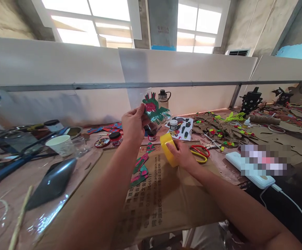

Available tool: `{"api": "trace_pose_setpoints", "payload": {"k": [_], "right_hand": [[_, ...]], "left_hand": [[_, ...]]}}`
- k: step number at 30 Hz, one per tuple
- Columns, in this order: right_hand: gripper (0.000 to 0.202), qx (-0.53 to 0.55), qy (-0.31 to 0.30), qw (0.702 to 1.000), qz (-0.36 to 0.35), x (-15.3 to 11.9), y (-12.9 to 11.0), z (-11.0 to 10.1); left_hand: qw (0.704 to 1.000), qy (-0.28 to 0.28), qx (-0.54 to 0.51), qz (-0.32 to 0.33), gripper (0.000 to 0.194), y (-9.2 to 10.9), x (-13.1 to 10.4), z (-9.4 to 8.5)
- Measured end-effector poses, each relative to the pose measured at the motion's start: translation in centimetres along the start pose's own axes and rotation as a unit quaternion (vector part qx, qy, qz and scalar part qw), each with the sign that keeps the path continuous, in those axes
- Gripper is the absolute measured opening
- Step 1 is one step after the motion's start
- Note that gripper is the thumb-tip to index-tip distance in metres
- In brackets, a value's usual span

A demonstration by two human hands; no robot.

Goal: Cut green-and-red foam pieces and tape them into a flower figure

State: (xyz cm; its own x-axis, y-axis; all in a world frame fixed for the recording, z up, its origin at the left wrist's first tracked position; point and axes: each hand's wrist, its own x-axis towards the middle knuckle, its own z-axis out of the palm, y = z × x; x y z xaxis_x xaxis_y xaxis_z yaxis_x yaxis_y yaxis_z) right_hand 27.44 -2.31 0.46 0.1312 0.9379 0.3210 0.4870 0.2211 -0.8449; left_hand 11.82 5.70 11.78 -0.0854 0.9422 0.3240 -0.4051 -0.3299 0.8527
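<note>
My left hand [134, 125] pinches a green and pink painted cutout [153, 109] and holds it up above the table; its surface shines as if covered in clear film or tape. Lower and to the right, my right hand [179, 151] is wrapped round a roll of yellow tape [169, 151], over the cardboard sheet [187, 194]. Several smaller green and pink painted pieces [141, 166] lie on that cardboard between my forearms. Just right of my right hand are scissors [201, 152] with red and yellow handles.
Paint jars [115, 138], a white paper cup [59, 145] and a dark tablet-like panel [53, 182] stand or lie on the left. Behind is a bottle [163, 99]. Twine bundles [215, 128] and a white power strip [249, 170] with a cable occupy the right.
</note>
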Motion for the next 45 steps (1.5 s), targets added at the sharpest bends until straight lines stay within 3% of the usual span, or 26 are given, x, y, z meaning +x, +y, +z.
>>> {"api": "trace_pose_setpoints", "payload": {"k": [3,6,7,9,13,19,25,30,34,36,38,41,45], "right_hand": [[0.045,0.000,0.023,0.999,0.044,0.2,-0.6,-0.2],[0.056,-0.068,0.135,0.988,-0.045,0.6,-2.5,-1.0],[0.054,-0.082,0.144,0.982,-0.087,0.8,-3.2,-1.3],[0.042,-0.074,0.125,0.982,-0.121,1.4,-4.6,-1.6],[0.038,0.033,0.101,0.990,-0.088,2.7,-6.2,-1.4],[0.034,0.156,0.117,0.978,-0.078,3.6,-6.3,-1.2],[0.029,0.175,0.115,0.974,-0.084,3.8,-5.9,-1.8],[0.033,0.155,0.064,0.982,-0.085,4.1,-5.5,-2.0],[0.042,0.134,0.074,0.985,-0.079,3.9,-3.2,-4.7],[0.036,0.046,0.084,0.993,-0.062,3.3,-0.6,-6.6],[0.027,-0.117,0.066,0.990,-0.039,2.3,2.5,-8.3],[0.022,-0.352,-0.004,0.936,-0.005,0.6,6.7,-9.5],[0.029,-0.470,-0.095,0.877,-0.032,-0.5,8.6,-9.2]], "left_hand": [[1.000,-0.007,-0.019,0.002,0.038,0.2,-0.3,0.3],[0.998,-0.028,-0.046,0.012,0.038,0.4,-0.6,0.8],[0.998,-0.035,-0.053,0.012,0.038,0.5,-0.7,1.0],[0.997,-0.046,-0.068,0.009,0.037,0.5,-0.9,1.2],[0.994,-0.065,-0.090,0.003,0.038,0.4,-1.3,1.7],[0.991,-0.112,-0.071,-0.027,0.039,0.6,-1.9,2.2],[0.970,-0.218,-0.058,-0.086,0.040,0.6,-1.3,1.4],[0.980,-0.175,-0.023,-0.089,0.034,0.1,-0.9,0.9],[0.989,-0.117,-0.036,-0.087,0.033,0.2,-1.0,0.9],[0.989,-0.109,-0.048,-0.084,0.032,0.2,-1.1,0.9],[0.989,-0.111,-0.052,-0.081,0.032,0.3,-1.1,0.9],[0.989,-0.123,-0.035,-0.075,0.033,0.4,-1.3,1.1],[0.988,-0.140,-0.015,-0.060,0.034,0.6,-1.5,1.3]]}}
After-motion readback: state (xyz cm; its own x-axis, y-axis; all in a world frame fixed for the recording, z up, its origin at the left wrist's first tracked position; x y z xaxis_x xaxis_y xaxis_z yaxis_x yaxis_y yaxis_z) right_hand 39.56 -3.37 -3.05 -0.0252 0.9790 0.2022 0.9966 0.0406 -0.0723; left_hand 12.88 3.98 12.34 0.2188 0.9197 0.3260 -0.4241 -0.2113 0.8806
